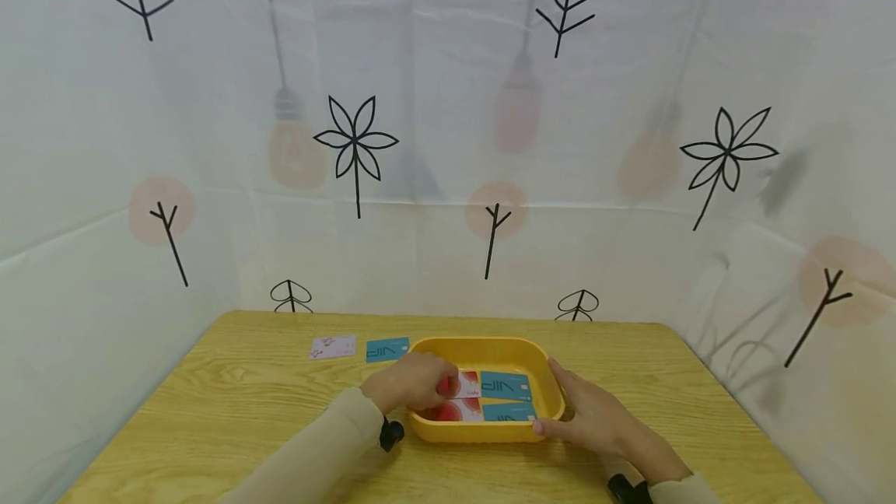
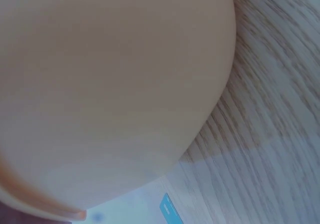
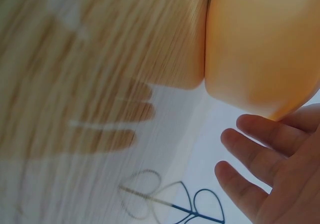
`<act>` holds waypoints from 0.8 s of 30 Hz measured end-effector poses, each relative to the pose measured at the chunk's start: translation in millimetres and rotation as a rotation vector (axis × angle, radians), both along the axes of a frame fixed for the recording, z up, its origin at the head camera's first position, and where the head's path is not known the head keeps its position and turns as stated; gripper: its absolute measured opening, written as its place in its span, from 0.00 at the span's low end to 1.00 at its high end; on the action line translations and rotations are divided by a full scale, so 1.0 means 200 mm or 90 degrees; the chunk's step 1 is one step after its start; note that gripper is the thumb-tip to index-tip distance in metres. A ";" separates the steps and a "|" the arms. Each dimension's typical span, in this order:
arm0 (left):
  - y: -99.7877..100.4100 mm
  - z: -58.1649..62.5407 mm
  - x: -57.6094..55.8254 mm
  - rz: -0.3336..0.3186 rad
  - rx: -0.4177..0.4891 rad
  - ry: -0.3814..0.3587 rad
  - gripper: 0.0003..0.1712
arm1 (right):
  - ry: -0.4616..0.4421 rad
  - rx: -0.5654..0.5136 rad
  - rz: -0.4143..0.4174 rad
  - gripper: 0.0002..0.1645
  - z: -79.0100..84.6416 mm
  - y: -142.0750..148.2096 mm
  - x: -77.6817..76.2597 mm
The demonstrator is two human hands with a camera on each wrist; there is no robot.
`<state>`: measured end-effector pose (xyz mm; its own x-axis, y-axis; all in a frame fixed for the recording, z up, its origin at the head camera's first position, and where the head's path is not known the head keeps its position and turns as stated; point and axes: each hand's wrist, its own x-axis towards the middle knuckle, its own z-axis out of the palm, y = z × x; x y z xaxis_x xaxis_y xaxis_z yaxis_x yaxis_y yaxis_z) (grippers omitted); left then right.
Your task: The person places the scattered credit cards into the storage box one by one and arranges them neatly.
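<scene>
A yellow plastic tray (image 1: 483,432) with rounded corners sits on the table. Inside it, red and white cards (image 1: 470,385) lie on the left and blue VIP cards (image 1: 505,386) on the right. My left hand (image 1: 413,381) reaches over the tray's left rim and pinches the upper red and white card at its left end; the fingertips are partly hidden. At the tray's right end, my right hand (image 1: 595,414) holds the rim, thumb at the near corner and index finger further back. In the right wrist view, the other fingers (image 3: 245,184) spread loosely beside the tray wall (image 3: 260,43).
Behind the tray's left side, a pale pink card (image 1: 333,347) and another blue VIP card (image 1: 387,349) lie on the wood-grain table (image 1: 231,403). A white patterned curtain (image 1: 420,255) encloses the table at the back and sides.
</scene>
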<state>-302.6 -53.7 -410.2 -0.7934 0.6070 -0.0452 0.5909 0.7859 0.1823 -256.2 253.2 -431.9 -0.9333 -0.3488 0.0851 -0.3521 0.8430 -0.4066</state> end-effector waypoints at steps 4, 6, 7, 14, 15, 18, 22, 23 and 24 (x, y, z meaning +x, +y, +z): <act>0.00 0.00 0.00 -0.003 0.005 -0.001 0.05 | -0.003 0.000 -0.002 0.63 0.01 0.00 0.00; 0.00 -0.01 0.00 -0.004 0.012 0.001 0.06 | -0.003 0.000 -0.004 0.64 0.00 0.00 0.00; 0.00 -0.01 0.00 -0.003 0.016 0.002 0.06 | -0.002 0.000 -0.005 0.64 0.00 0.00 0.00; 0.00 0.01 0.00 -0.024 0.056 0.037 0.13 | 0.008 -0.002 -0.008 0.64 0.00 0.01 0.00; -0.01 0.02 0.00 -0.030 0.064 0.045 0.13 | 0.010 -0.004 -0.007 0.64 0.00 0.01 0.01; -0.03 0.04 0.00 -0.040 0.091 0.057 0.14 | 0.010 -0.004 -0.004 0.64 0.00 0.00 0.01; -0.08 0.06 0.01 -0.043 0.144 0.064 0.16 | 0.006 -0.003 -0.002 0.63 0.00 0.00 0.01; -0.09 0.06 0.01 -0.043 0.155 0.071 0.16 | 0.004 -0.002 -0.004 0.63 0.00 0.00 0.01; -0.10 0.07 0.01 -0.042 0.165 0.078 0.16 | 0.004 -0.002 -0.004 0.63 0.00 0.00 0.01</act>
